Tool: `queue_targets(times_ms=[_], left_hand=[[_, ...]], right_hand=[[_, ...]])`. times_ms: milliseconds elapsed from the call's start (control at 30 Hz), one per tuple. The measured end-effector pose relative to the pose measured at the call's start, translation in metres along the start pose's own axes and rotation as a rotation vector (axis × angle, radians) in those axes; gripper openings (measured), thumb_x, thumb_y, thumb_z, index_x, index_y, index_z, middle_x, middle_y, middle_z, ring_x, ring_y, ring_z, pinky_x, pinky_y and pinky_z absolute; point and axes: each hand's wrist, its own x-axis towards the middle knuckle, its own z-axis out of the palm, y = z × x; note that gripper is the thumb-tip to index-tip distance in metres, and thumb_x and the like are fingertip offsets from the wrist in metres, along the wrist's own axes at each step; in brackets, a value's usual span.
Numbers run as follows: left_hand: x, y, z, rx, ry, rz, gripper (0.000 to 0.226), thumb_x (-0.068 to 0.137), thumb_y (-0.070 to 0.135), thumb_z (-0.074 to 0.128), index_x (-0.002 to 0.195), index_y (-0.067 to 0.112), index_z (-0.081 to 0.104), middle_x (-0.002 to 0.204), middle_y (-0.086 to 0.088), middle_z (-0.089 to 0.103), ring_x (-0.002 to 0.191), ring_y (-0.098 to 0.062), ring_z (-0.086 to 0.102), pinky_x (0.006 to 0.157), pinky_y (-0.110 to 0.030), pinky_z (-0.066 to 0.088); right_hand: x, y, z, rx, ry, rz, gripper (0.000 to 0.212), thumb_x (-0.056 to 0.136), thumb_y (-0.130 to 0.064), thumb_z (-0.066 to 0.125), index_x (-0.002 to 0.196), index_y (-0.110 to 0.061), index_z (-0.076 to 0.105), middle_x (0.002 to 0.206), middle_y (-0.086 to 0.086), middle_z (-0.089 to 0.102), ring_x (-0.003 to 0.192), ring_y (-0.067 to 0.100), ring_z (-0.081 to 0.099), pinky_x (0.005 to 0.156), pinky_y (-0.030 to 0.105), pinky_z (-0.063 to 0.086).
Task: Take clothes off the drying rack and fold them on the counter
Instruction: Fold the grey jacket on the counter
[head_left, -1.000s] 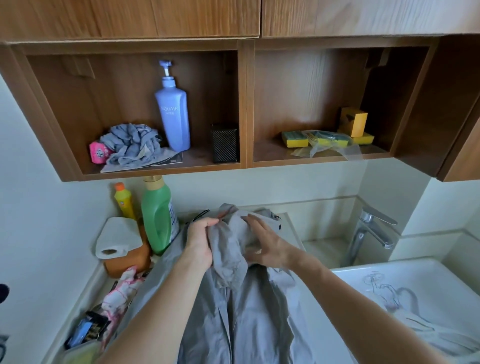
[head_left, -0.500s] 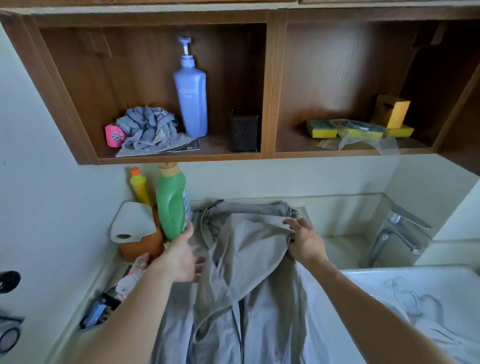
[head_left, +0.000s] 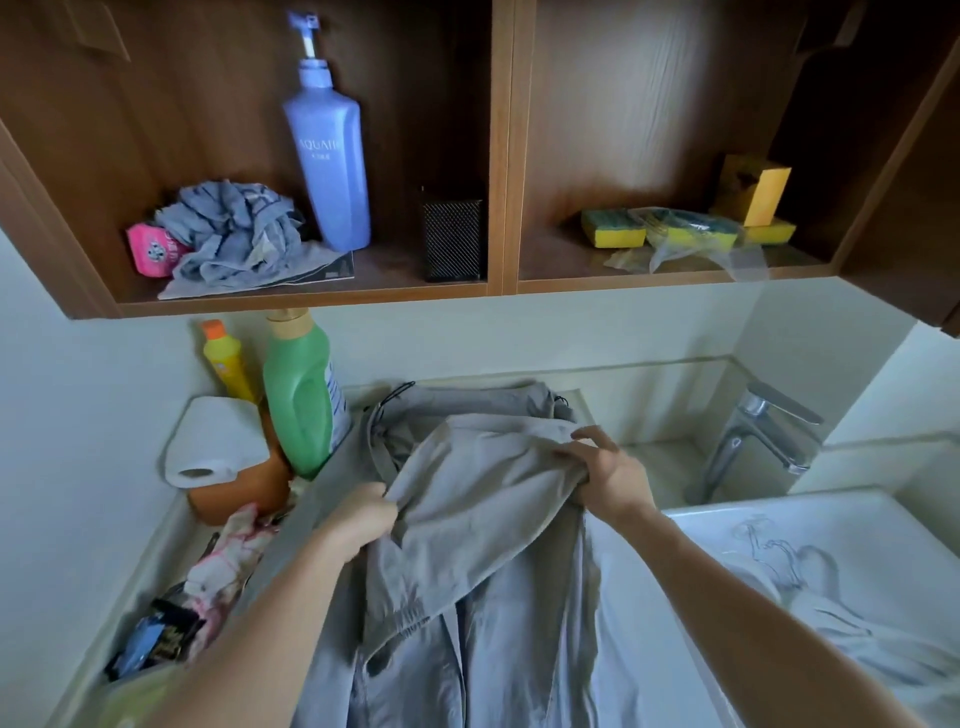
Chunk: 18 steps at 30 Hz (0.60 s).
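Pale counter (head_left: 670, 457) under one grey jacket (head_left: 483, 525), two hands' fingers (head_left: 387, 501) pinching its folded sleeve.

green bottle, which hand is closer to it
Left. The left hand grips the grey shirt just below and right of the green bottle; the right hand is farther right.

This is looking like a home laundry corner: a white sink (head_left: 831, 545) with a chrome tap (head_left: 763, 441) is sitting beside a pale worktop (head_left: 649, 649). Detergent bottles (head_left: 298, 389) and a toilet roll (head_left: 213, 441) are crowding the worktop's back corner. Above, open wooden wall shelves (head_left: 498, 156) are holding a pump bottle (head_left: 327, 166), scouring sponges (head_left: 613, 236) and a crumpled rag (head_left: 234, 234).
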Motion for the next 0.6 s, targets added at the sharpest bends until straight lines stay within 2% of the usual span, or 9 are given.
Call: queue_targets(times_ms=[133,200,300,367,400,467,500,533,600], left_hand=[[0.024,0.004,-0.038,0.03,0.126,0.123,0.033,0.085,-0.008,0.048,0.102,0.012,0.068,0.099,-0.005,0.063,0.096,-0.026,0.058,0.079,-0.032,0.046],[0.036,-0.007,-0.044,0.094,0.121,0.123,0.029,0.087,-0.002,0.051,0.102,0.014,0.069,0.104,-0.004,0.066,0.099,-0.024,0.062,0.079,-0.03,0.048],[0.041,-0.033,-0.04,0.279,0.039,0.06,0.018,0.093,0.011,0.055,0.075,0.015,0.058,0.081,-0.005,0.06,0.082,-0.021,0.057,0.063,-0.027,0.035],[0.047,-0.047,-0.039,0.342,0.021,0.064,0.035,0.094,0.019,0.057,0.061,0.015,0.048,0.065,-0.004,0.051,0.072,-0.021,0.053,0.057,-0.03,0.027],[0.049,-0.049,-0.041,0.335,0.022,0.066,0.039,0.097,0.024,0.057,0.06,0.015,0.048,0.063,-0.004,0.052,0.069,-0.021,0.053,0.056,-0.03,0.028],[0.045,-0.04,-0.048,0.272,0.014,0.055,0.037,0.102,0.031,0.053,0.067,0.017,0.054,0.074,-0.009,0.063,0.07,-0.02,0.054,0.054,-0.029,0.033],[0.042,-0.032,-0.051,0.215,0.016,0.055,0.036,0.102,0.034,0.052,0.071,0.017,0.057,0.079,-0.01,0.066,0.071,-0.02,0.056,0.054,-0.028,0.035],[0.039,-0.024,-0.055,0.154,0.015,0.063,0.038,0.1,0.041,0.055,0.07,0.017,0.059,0.073,-0.007,0.066,0.067,-0.02,0.056,0.055,-0.028,0.035],[0.03,-0.007,-0.061,0.048,-0.013,0.092,0.043,0.093,0.05,0.061,0.065,0.017,0.062,0.05,0.009,0.056,0.055,-0.015,0.051,0.055,-0.028,0.032]], right_hand=[[-0.008,0.016,0.006,-0.209,0.212,-0.152,0.06,0.065,-0.018,0.071,0.122,-0.033,0.065,0.133,0.004,0.055,0.098,0.034,0.06,0.08,0.042,0.052],[-0.013,0.022,0.015,-0.246,0.186,-0.16,0.06,0.064,-0.016,0.063,0.122,-0.032,0.064,0.137,0.005,0.052,0.105,0.034,0.056,0.083,0.043,0.048],[-0.014,0.029,0.033,-0.206,-0.355,-0.031,0.057,0.074,-0.032,0.052,0.13,-0.038,0.057,0.145,-0.007,0.043,0.13,0.028,0.045,0.102,0.042,0.043],[-0.017,0.028,0.035,-0.07,-0.682,0.021,0.044,0.08,-0.061,0.059,0.118,-0.04,0.061,0.126,-0.012,0.056,0.115,0.02,0.059,0.094,0.034,0.048],[-0.018,0.022,0.03,0.066,-0.716,0.07,0.039,0.081,-0.07,0.058,0.105,-0.04,0.064,0.109,-0.013,0.062,0.101,0.014,0.063,0.087,0.029,0.048],[-0.014,0.011,0.025,0.313,-0.526,0.12,0.029,0.091,-0.063,0.054,0.086,-0.038,0.066,0.089,-0.012,0.064,0.085,0.011,0.061,0.081,0.025,0.043],[-0.007,0.006,0.024,0.348,-0.359,0.103,0.024,0.095,-0.052,0.056,0.092,-0.033,0.069,0.095,-0.009,0.066,0.084,0.012,0.061,0.081,0.025,0.042],[0.002,0.003,0.025,0.298,-0.215,0.073,0.02,0.096,-0.04,0.06,0.109,-0.028,0.069,0.111,-0.008,0.064,0.087,0.013,0.062,0.082,0.025,0.044],[0.019,-0.005,0.029,0.148,-0.085,0.005,0.049,0.093,-0.026,0.064,0.14,-0.024,0.05,0.146,-0.005,0.045,0.098,0.018,0.064,0.088,0.03,0.047]])
